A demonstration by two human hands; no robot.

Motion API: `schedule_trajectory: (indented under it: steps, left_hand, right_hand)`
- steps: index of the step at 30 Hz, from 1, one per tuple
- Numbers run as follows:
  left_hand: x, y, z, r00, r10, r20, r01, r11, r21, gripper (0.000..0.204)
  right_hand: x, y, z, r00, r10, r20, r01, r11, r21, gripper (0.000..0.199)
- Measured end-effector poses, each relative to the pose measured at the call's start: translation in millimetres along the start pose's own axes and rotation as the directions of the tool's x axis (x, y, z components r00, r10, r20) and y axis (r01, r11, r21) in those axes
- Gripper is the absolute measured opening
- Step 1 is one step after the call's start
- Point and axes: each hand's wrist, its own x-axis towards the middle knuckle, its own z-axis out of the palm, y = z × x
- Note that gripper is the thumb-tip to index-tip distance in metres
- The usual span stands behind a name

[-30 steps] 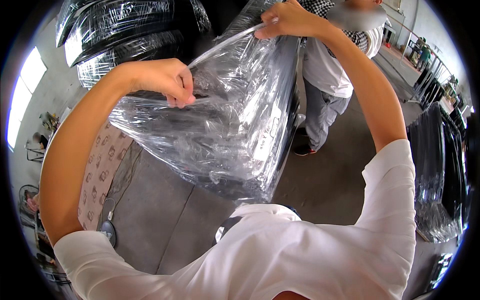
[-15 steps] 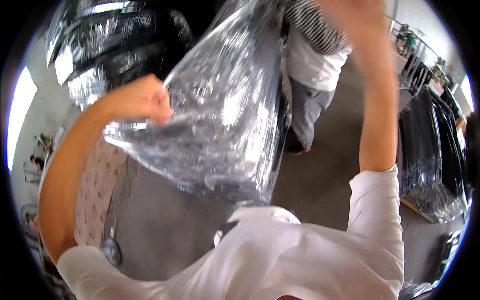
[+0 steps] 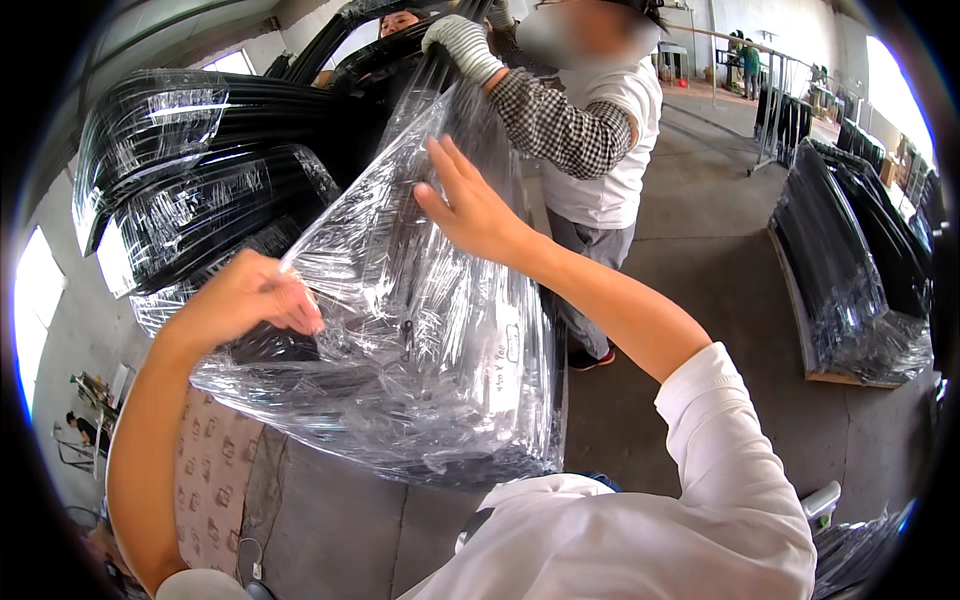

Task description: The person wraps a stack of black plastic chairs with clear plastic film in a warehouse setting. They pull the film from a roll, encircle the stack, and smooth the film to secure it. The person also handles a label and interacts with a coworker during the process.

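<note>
A large bundle (image 3: 450,410) wrapped in clear stretch film stands in front of me, with dark contents showing through. A loose sheet of the film (image 3: 365,225) slants up from its left side toward the co-worker. My left hand (image 3: 245,300) is closed on the edge of this film at the bundle's left. Fingers stretched and thumb apart, my right hand (image 3: 475,205) lies against or just over the film's upper part; contact is hard to tell. Beyond it, a co-worker's striped glove (image 3: 465,48) is at the film's far top end.
Several film-wrapped black stacks (image 3: 200,190) rise at the left. The co-worker (image 3: 600,190) stands at the bundle's far right side. Another wrapped stack (image 3: 840,260) rests on a wooden base at the right. Patterned cardboard (image 3: 215,480) and a cable (image 3: 250,555) lie at lower left.
My right hand has come down and left from high at the right to the film. My left hand still grips the film. The view has tilted up, showing more of the co-worker.
</note>
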Motion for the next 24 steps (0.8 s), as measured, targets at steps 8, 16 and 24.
schedule_trajectory:
  steps: [8, 16, 24]
  left_hand:
    - [5.5, -6.9, -17.2, 0.985, 0.078, -0.153, -0.078, 0.997, 0.007, 0.049]
    - [25.9, -14.9, -26.7, 0.932, 0.050, -0.358, -0.009, 0.993, 0.115, 0.032]
    - [35.9, -27.7, -18.8, 0.928, -0.001, -0.373, -0.002, 1.000, -0.007, 0.027]
  right_hand:
    - [74.0, 10.0, 6.1, 0.944, -0.316, 0.093, 0.329, 0.912, -0.244, 0.031]
    - [98.7, -5.3, -4.2, 0.995, -0.100, -0.017, 0.101, 0.990, 0.100, 0.008]
    - [121.9, 13.0, -6.7, 0.963, -0.256, 0.083, 0.254, 0.967, 0.032, 0.004]
